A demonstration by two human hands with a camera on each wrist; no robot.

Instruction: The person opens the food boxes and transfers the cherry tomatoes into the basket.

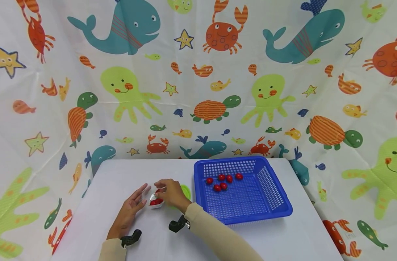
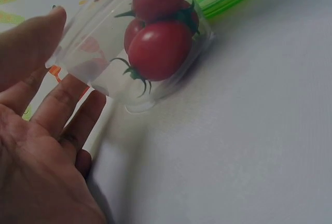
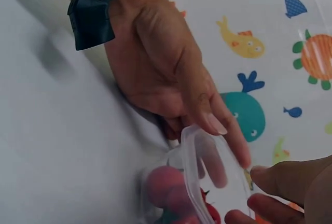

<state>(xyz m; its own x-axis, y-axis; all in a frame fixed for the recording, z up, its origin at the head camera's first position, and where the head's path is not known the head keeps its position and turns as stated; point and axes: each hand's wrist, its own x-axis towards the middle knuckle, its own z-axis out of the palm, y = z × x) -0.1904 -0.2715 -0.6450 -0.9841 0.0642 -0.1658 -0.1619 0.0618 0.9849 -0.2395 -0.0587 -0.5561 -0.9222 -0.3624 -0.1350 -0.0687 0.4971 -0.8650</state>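
A clear plastic container (image 1: 157,206) with several red tomatoes (image 2: 161,50) with green stems inside stands tilted on the white table. My left hand (image 1: 129,210) is at its left side; in the left wrist view the thumb (image 2: 36,45) lies at the rim and the other fingers reach behind the wall. My right hand (image 1: 172,194) is over the container's right side. In the right wrist view its thumb and fingers (image 3: 275,209) are apart near the opening, with nothing visible between them. The tips are partly cut off there.
Just right of the container lies a bright green lid (image 1: 186,191), partly behind my right hand. A blue plastic basket (image 1: 250,203) with several loose tomatoes (image 1: 229,178) stands on the table (image 1: 126,177) at the right. A sea-animal printed curtain (image 1: 185,123) hangs behind and at both sides.
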